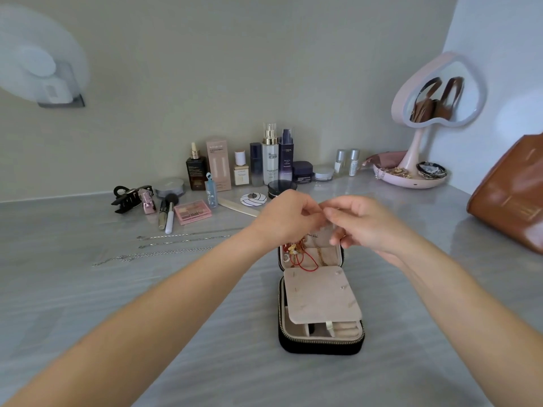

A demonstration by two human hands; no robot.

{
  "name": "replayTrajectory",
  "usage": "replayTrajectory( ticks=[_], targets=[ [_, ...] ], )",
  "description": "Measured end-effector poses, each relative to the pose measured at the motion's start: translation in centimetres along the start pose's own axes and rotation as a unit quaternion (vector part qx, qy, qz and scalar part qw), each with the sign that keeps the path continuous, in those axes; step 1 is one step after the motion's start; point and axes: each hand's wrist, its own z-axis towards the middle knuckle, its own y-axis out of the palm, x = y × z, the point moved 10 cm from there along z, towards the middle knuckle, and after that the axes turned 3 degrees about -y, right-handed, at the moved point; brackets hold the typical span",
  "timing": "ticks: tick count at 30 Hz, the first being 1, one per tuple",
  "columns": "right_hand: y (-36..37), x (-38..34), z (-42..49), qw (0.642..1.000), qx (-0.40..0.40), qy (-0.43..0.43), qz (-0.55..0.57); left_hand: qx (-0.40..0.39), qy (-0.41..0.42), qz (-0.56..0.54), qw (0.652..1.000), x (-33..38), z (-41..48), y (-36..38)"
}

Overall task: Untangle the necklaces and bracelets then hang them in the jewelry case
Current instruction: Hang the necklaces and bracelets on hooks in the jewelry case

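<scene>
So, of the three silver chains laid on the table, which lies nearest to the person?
The longest chain, which also reaches farthest left; the middle chain and the far chain lie behind it, closer to the eyeshadow palette.

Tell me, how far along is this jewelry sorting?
Partly done. A red cord and gold pieces already hang in the open jewelry case. The left hand and right hand meet above it, apparently pinching something too fine to make out. Three silver chains lie straight on the table, not yet hung.

Open black jewelry case point(321, 346) — silver chains point(158, 254) leftward
</scene>
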Motion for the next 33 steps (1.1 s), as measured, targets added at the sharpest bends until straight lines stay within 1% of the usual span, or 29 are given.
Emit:
replayTrajectory(
  ticks=[3,6,8,11,15,17,19,20,21,24,26,30,33],
  targets=[
    [0.2,1.1,0.1,1.000,-0.013,0.011,-0.012,0.029,0.001,0.054,0.998,-0.4,0.1,-0.3],
    [-0.5,1.5,0.2,1.000,0.001,0.012,-0.029,0.024,-0.013,0.067,0.997,-0.9,0.0,0.0],
    [-1.0,1.5,0.3,0.997,0.009,0.007,-0.076,0.020,-0.015,0.076,0.997,-1.1,-0.1,0.4],
    [-1.5,1.1,0.5,0.986,0.021,-0.018,-0.161,0.037,0.003,0.106,0.994,-1.0,-0.3,0.4],
    [-1.9,0.8,0.7,0.986,0.029,-0.040,-0.161,0.037,0.025,0.116,0.992,-1.4,-0.2,0.5],
    [-1.9,0.8,1.0,0.983,0.036,-0.050,-0.175,0.074,0.023,0.108,0.991,-1.8,-0.1,-0.2],
    [-2.0,0.5,1.2,0.973,0.050,-0.067,-0.215,0.130,0.019,0.102,0.986,-1.8,-0.2,-1.4],
    [-2.1,0.3,1.3,0.968,0.057,-0.075,-0.234,0.144,0.014,0.103,0.984,-1.8,-0.2,-1.9],
    [-2.1,0.0,1.5,0.963,0.063,-0.083,-0.249,0.141,0.003,0.103,0.985,-2.0,-0.1,-1.9],
    [-2.0,-1.3,1.6,0.944,0.074,-0.101,-0.306,0.072,-0.060,0.098,0.991,-3.2,0.7,-0.4],
    [-1.6,-2.1,1.7,0.928,0.073,-0.109,-0.349,0.045,-0.084,0.097,0.991,-3.7,1.1,0.7],
    [-0.9,-2.6,1.9,0.902,0.084,-0.120,-0.407,0.063,-0.095,0.100,0.988,-4.1,1.5,1.3],
    [-1.1,-2.4,1.9,0.889,0.107,-0.122,-0.427,0.078,-0.085,0.101,0.988,-4.2,1.6,1.1]
  ],
)
